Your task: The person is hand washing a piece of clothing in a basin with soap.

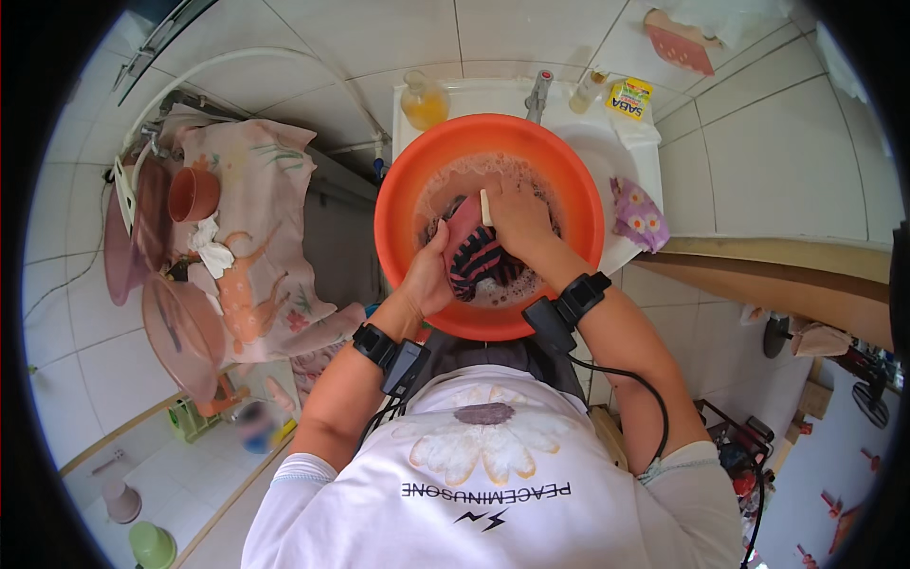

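An orange plastic basin [398, 171] with sudsy water [448, 174] rests over the white washbasin in front of me. In it bunches a wet garment [475, 259], pink with dark stripes. My left hand [430, 277] grips its pink edge at the left side, thumb on top. Above the cloth, my right hand [522, 217] holds a flat cream-coloured piece [486, 208], seen edge-on; whether it is soap or a brush I cannot tell. The lower part of the garment is hidden by the suds and my right hand.
Behind the basin stand a chrome faucet [539, 96], a glass jar of yellow liquid [424, 101], a small bottle [587, 92] and a yellow packet [629, 98]. A purple flowered cloth [640, 215] lies on the washbasin's right rim. Leftward, a patterned cover [277, 213] bears a brown pot [194, 195].
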Available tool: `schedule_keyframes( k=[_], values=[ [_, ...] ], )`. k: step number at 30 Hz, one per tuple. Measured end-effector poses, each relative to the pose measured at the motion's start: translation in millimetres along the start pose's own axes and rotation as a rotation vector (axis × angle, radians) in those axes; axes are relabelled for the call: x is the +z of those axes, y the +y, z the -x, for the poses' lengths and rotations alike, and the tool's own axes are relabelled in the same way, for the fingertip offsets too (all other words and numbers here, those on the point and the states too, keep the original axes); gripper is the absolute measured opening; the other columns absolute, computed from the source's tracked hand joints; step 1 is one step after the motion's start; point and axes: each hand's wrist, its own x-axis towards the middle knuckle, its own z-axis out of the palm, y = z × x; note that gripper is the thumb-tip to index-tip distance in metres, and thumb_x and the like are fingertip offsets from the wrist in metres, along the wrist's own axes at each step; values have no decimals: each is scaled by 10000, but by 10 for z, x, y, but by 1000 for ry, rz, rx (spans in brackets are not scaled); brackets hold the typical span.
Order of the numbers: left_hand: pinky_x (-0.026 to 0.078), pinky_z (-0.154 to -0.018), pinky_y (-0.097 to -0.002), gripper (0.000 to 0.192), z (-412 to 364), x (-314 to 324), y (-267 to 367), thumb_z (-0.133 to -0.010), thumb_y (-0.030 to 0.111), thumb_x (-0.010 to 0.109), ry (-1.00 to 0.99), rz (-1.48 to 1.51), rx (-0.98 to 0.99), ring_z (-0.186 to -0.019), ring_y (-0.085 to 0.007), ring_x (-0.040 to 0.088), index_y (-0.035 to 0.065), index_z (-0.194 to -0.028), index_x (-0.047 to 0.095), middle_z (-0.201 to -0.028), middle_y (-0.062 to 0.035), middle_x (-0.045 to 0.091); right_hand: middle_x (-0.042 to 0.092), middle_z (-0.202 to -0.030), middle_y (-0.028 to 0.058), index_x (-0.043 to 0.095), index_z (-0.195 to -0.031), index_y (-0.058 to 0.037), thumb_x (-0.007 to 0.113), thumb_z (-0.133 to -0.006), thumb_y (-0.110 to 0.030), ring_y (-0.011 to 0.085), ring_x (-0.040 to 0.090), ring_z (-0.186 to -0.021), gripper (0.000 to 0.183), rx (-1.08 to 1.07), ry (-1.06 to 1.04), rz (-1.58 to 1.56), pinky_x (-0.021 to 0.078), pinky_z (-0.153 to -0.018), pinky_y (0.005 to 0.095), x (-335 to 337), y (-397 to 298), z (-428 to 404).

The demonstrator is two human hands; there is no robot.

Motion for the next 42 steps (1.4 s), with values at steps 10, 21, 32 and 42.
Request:
schedule_keyframes(
  k=[10, 21, 32, 42],
  values=[
    [393, -951, -421, 433, 28, -102, 225, -934, 348, 355, -8, 3, -72, -1125, -240, 493, 84, -1272, 407, -1239, -103, 496, 568, -1016, 159, 505, -1055, -48, 600, -709, -52, 339, 526, -981, 359, -65, -23, -304, 425, -836, 423, -33, 447, -3],
    [456, -721, -245, 274, -42, -196, 494, -833, 243, 581, 95, -916, -25, -786, -95, 572, 23, -993, 614, -874, -22, 623, 540, -1037, 121, 500, -1071, -59, 614, -748, -61, 277, 506, -1011, 342, -194, -339, -673, 395, -866, 349, -385, 337, 50],
    [452, -683, -208, 143, -190, -276, 331, -739, 96, 701, -144, -1036, 508, -784, -105, 578, 19, -677, 598, -995, -55, 617, 532, -907, 25, 518, -1049, -39, 536, -755, 26, 119, 517, -824, 302, 20, -378, -853, 434, -734, 260, -745, 700, -80],
    [419, -819, -233, 175, -168, -292, 255, -772, 78, 650, -71, -872, 7, -856, -101, 565, 30, -934, 606, -1026, -66, 581, 550, -935, 25, 536, -1038, -39, 532, -728, 44, 114, 519, -875, 320, -24, -267, -1017, 438, -758, 255, -701, 635, -214]
  ],
)
